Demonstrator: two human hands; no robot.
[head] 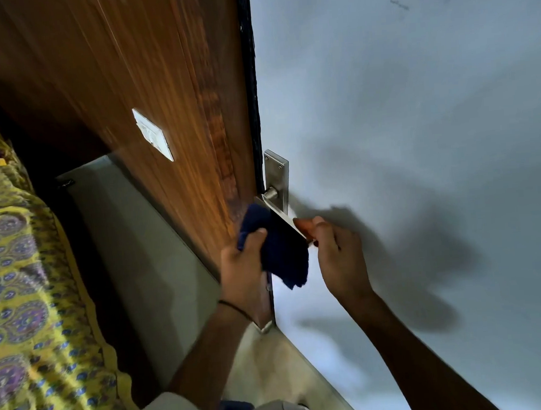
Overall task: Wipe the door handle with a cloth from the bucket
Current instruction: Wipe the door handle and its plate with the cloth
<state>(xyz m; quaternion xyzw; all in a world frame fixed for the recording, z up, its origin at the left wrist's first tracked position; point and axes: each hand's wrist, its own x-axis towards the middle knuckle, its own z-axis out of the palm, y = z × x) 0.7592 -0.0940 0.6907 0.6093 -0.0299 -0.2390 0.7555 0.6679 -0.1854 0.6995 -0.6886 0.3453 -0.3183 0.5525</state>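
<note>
A steel lever door handle on a steel backplate sticks out from the edge of the white door. A dark blue cloth is draped against the underside of the lever. My left hand grips the cloth, thumb on top of it. My right hand pinches the free end of the lever between thumb and fingers. The bucket is out of view.
A brown wood-grain panel with a white switch plate stands to the left of the door. A bed with a yellow patterned cover fills the left side. Grey floor lies below.
</note>
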